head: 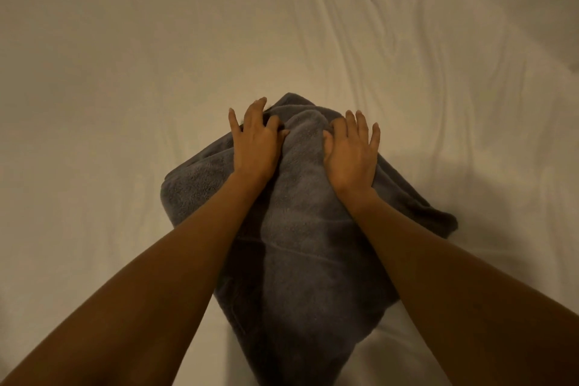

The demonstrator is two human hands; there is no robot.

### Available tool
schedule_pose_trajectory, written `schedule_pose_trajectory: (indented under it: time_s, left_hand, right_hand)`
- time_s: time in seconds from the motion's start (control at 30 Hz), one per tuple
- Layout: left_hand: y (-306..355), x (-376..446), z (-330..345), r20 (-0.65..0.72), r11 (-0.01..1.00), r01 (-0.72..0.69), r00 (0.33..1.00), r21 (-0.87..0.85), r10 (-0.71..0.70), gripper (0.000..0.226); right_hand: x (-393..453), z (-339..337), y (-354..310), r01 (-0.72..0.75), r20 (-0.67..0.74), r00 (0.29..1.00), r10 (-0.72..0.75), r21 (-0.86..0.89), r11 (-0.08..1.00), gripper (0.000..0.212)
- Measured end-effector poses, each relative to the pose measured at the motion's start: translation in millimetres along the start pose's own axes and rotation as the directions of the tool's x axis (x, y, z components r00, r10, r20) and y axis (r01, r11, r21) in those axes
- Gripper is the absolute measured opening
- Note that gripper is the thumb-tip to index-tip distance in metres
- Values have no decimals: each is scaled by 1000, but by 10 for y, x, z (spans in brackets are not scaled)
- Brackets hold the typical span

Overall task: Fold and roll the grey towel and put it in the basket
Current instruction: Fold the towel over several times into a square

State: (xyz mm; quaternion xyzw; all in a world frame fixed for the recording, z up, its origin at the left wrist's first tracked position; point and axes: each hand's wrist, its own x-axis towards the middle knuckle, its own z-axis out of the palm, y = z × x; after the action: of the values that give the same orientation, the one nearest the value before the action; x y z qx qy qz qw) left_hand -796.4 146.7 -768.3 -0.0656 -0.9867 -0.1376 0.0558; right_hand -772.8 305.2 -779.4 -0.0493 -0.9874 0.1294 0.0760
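The left hand (255, 141) and right hand (351, 150) lie on the far end of the grey towel (300, 229), thumbs pinching a raised ridge of cloth, other fingers spread. The towel lies part folded on a white sheet (125, 56). It looks thick, soft and floppy, so I'd hold it at edges and corners.
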Motion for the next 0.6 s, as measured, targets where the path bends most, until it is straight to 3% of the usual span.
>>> schedule_pose_trajectory:
  time_s: [0.13, 0.4, 0.6]
  left_hand:
    - [40, -20, 38, -4, 999, -46, 999, -22, 46, 24]
    - [33, 72, 8, 127, 997, -69, 990, 29, 65, 33]
    - [46, 353, -123, 94, 994, -54, 995, 94, 45, 29]
  right_hand:
    - [-9, 11, -24, -18, 66, 998, 14, 59, 998, 39]
    - [94, -58, -43, 15, 161, 986, -42, 166, 986, 37]
    - [293, -103, -50, 59, 24, 998, -62, 96, 994, 28]
